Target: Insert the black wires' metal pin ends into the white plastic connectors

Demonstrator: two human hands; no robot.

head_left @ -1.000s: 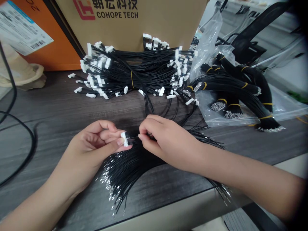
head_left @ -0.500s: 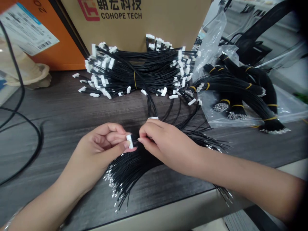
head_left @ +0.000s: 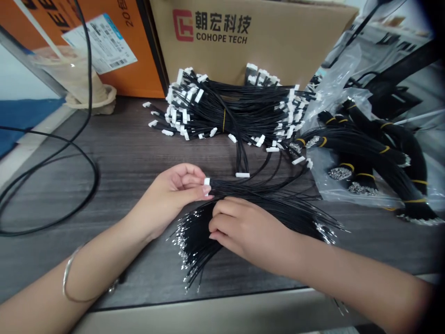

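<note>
The left hand pinches 1 white connector, while the right hand, its grip indeterminable, curls nearer, over the loose wire bundle, whose long axis roughly parallels the front edge of the worktop.

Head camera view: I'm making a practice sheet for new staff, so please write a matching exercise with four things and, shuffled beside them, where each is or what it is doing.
1. Left hand
2. Right hand
3. Bangle
4. Orange box

A. Left of the brown box
B. Over the loose black wires
C. Around the left forearm
D. Pinching a white connector

Pairs: 1-D, 2-B, 3-C, 4-A
</note>
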